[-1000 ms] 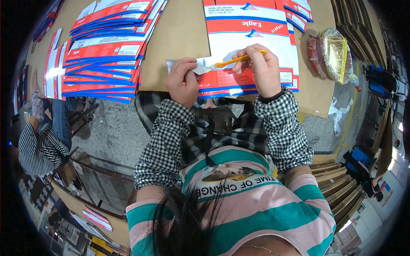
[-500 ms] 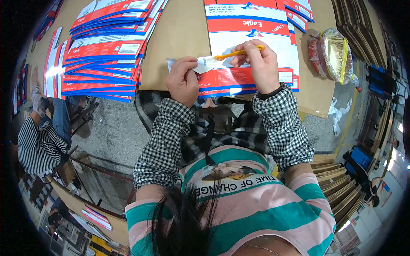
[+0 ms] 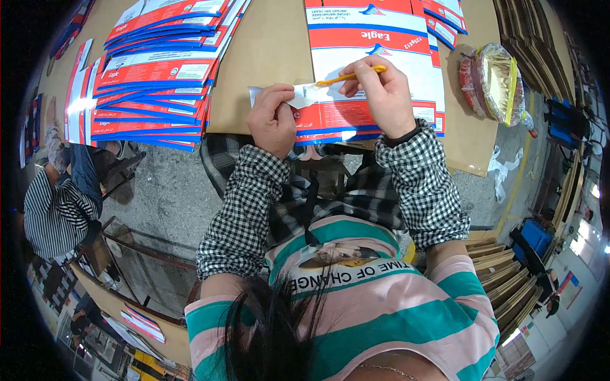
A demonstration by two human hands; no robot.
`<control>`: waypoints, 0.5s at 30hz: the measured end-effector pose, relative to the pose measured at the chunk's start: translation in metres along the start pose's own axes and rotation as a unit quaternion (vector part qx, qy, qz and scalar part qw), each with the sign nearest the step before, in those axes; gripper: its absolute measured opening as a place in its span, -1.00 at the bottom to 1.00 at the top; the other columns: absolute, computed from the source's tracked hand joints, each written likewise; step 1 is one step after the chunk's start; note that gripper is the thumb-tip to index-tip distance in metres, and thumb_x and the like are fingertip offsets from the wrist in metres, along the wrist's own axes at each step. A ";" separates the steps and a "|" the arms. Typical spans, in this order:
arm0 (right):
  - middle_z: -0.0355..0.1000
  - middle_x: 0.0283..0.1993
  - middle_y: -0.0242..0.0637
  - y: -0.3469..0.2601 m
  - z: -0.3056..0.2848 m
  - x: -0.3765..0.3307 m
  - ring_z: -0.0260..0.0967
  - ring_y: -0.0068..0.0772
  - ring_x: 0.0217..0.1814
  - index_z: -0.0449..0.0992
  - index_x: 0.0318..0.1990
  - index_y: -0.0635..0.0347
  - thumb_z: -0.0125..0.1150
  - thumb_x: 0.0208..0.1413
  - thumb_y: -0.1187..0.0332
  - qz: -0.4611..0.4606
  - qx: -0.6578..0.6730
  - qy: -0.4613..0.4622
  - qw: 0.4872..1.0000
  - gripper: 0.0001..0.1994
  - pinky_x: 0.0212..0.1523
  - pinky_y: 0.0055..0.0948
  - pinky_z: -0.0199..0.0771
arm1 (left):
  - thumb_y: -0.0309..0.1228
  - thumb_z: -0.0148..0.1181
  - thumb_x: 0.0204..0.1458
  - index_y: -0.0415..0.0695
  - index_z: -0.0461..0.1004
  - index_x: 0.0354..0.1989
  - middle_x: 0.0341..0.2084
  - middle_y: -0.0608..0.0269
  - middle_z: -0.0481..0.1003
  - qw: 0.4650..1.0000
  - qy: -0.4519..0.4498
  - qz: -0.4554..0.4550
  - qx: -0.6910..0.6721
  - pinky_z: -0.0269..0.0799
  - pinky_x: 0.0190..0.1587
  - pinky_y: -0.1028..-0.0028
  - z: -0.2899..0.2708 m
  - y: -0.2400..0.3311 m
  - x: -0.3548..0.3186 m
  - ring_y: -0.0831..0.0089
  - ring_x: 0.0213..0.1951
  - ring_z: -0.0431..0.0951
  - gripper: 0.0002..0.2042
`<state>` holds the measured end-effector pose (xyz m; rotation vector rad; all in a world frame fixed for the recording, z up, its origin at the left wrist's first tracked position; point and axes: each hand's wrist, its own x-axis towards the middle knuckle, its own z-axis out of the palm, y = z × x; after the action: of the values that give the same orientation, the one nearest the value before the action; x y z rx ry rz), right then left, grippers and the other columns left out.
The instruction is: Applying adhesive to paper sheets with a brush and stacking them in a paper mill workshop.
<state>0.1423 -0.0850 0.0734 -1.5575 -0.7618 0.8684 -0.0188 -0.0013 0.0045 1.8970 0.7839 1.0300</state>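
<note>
A flat printed carton blank (image 3: 375, 56) in red, white and blue lies before me on the table, on top of others. My left hand (image 3: 273, 122) is closed, fingers bent over a small white flap (image 3: 307, 95) at the blank's left side. With my right hand (image 3: 386, 95) I grip a thin yellow brush (image 3: 346, 77). Its tip touches the white flap, just right of my left fingers. To the right stands a bowl lined with clear plastic (image 3: 499, 86), with something cream-coloured inside.
Fanned carton blanks (image 3: 155, 95) are piled at the left of the brown cardboard table cover (image 3: 260, 51). Folded brown cardboard (image 3: 534, 38) stands beyond the bowl. At the far left a person in a striped top (image 3: 60, 216) sits by the table.
My right hand and the brush have shifted slightly left and up, the tip moving left along the white flap. My left hand keeps its place.
</note>
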 end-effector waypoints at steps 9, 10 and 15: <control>0.40 -0.49 -0.26 -0.003 0.002 0.001 0.38 -0.56 -0.47 0.39 -0.36 0.37 -0.08 0.14 0.36 -0.010 -0.011 0.011 1.000 -0.79 -0.41 -0.59 0.41 | -0.71 -0.07 -0.18 -0.30 0.41 -0.49 -0.38 0.07 0.48 1.000 0.004 0.000 0.001 0.41 -0.25 0.44 -0.001 -0.002 -0.001 0.25 -0.31 0.50 -0.87; 0.40 -0.49 -0.25 -0.004 0.002 0.000 0.38 -0.55 -0.46 0.39 -0.36 0.37 -0.08 0.14 0.36 -0.009 -0.002 0.005 1.000 -0.79 -0.41 -0.58 0.41 | -0.71 -0.07 -0.18 -0.30 0.41 -0.48 -0.39 0.07 0.48 1.000 0.000 -0.016 -0.007 0.41 -0.24 0.44 0.001 -0.002 -0.001 0.25 -0.31 0.50 -0.87; 0.41 -0.45 -0.21 -0.010 -0.002 0.000 0.39 -0.52 -0.45 0.37 -0.35 0.38 -0.10 0.15 0.36 -0.036 0.035 0.038 0.998 -0.78 -0.39 -0.58 0.41 | -0.71 -0.07 -0.17 -0.28 0.41 -0.43 -0.38 0.07 0.48 1.000 0.001 0.015 0.008 0.41 -0.24 0.44 0.001 -0.007 -0.001 0.26 -0.29 0.49 -0.85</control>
<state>0.1442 -0.0842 0.0838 -1.4839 -0.7219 0.7714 -0.0193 0.0006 -0.0026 1.9269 0.7691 1.0459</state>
